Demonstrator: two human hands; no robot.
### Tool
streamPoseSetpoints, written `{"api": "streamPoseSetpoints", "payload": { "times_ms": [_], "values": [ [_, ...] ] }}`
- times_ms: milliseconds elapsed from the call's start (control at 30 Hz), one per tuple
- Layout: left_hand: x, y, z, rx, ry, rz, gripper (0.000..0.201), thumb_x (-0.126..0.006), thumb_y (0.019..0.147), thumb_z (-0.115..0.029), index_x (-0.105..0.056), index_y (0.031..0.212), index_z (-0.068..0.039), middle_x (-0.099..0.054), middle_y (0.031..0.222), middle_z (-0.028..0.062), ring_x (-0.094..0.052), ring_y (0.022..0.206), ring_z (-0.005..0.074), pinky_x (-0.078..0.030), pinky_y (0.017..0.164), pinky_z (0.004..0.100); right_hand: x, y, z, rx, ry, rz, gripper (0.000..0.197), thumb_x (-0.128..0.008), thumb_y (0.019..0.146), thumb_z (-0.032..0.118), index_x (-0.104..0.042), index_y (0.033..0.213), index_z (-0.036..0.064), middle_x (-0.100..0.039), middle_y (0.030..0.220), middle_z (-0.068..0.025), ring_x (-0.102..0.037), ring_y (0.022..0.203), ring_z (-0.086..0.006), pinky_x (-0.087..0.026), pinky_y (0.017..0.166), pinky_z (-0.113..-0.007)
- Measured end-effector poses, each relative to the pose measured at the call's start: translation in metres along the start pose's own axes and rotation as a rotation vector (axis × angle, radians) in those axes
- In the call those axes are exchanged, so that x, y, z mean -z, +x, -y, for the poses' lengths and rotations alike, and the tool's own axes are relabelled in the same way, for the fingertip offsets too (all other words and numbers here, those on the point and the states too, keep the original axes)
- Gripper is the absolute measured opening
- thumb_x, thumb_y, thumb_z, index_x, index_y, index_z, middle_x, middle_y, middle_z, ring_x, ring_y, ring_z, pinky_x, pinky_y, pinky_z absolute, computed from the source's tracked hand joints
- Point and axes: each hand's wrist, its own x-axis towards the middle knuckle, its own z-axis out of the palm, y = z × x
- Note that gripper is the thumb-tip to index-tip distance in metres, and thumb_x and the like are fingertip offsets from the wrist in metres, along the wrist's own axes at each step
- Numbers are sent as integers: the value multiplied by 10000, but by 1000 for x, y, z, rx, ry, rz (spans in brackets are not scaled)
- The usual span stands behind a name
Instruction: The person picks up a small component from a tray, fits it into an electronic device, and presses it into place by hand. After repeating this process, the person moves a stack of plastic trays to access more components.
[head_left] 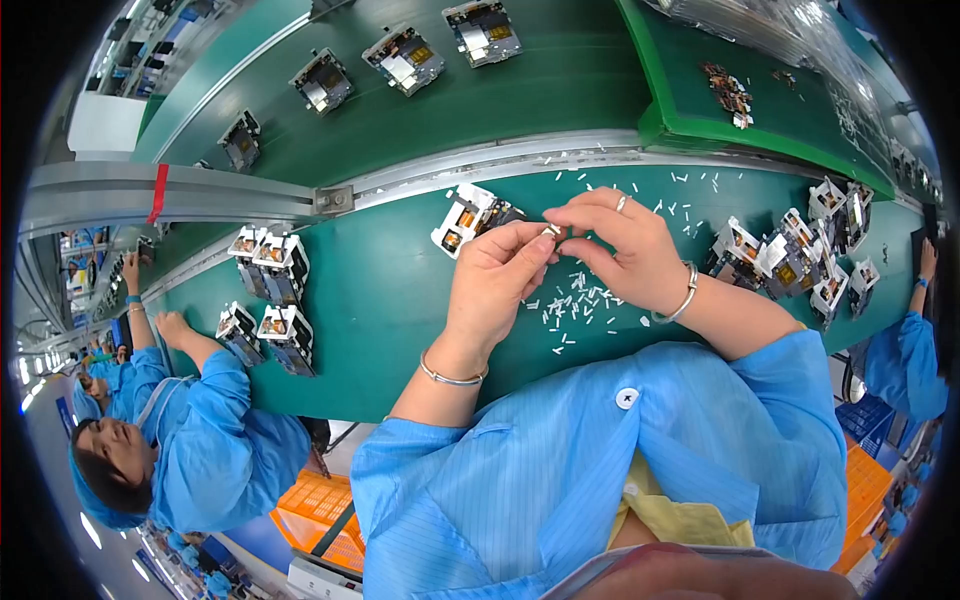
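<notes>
In front of my chest, over the green bench, my hands meet at a small pale part with a brownish end [552,231]. My left hand [490,275] is closed, pinching it between thumb and forefinger. The fingertips of my right hand [630,250] close around its other side; its exact shape is too small to make out. Just behind my left hand lies a white-framed circuit module [470,218], partly covered by my fingers. Small white strips [575,300] are scattered on the bench beneath and around my hands.
Several modules stand at the left [285,325] and right [790,255]. More circuit boards [405,60] rest on the green belt behind a metal rail [420,185]. A green-edged tray [655,90] holds a heap of brownish pieces [728,95]. Co-workers in blue sit on both sides.
</notes>
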Motion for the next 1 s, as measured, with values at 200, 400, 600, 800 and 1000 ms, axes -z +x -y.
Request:
{"api": "streamPoseSetpoints", "payload": {
  "times_ms": [200, 400, 600, 800, 1000],
  "values": [
    [-4, -6, -4, -20, 121, -62, 127, -629, 896, -83, -675, 958, 18, -623, 755, 10, -489, 588, 30, -369, 495, 171, 7, 2, 3, 253, -280, -46, 199, -708, 731, 39, -651, 916, 87, -633, 872, -34, -590, 794, -201, -420, 749, -356],
    [-6, -5, -1, 29, 52, -62, 116, -632, 888, -74, -677, 949, 15, -621, 741, 11, -492, 582, 33, -376, 498, 172, 8, 6, 4, 341, -427, -39, 198, -721, 700, 55, -635, 872, 104, -614, 804, -14, -567, 733, -191, -397, 754, -359],
    [-9, -11, 2, -19, 155, -98, 116, -633, 885, -63, -678, 961, 12, -618, 732, -3, -495, 581, 25, -372, 494, 168, 25, -5, -13, -78, -551, 192, 151, -714, 747, 146, -614, 854, 106, -602, 767, -39, -580, 727, -222, -381, 694, -356],
    [-10, -13, 15, 39, 258, -180, 118, -637, 887, -80, -687, 940, 12, -614, 726, -18, -485, 580, 17, -373, 505, 178, 1, -16, 9, 155, -292, 15, 224, -731, 724, 90, -594, 901, 68, -592, 866, -77, -577, 765, -257, -423, 709, -367],
    [-2, -16, 18, -127, 535, -40, 123, -622, 891, -99, -693, 918, -3, -606, 707, 19, -536, 634, 95, -421, 558, 254, -1, -20, 2, 212, -262, 57, 202, -717, 738, 61, -625, 917, 45, -603, 843, -85, -604, 773, -267, -484, 686, -334]
  ]
}}
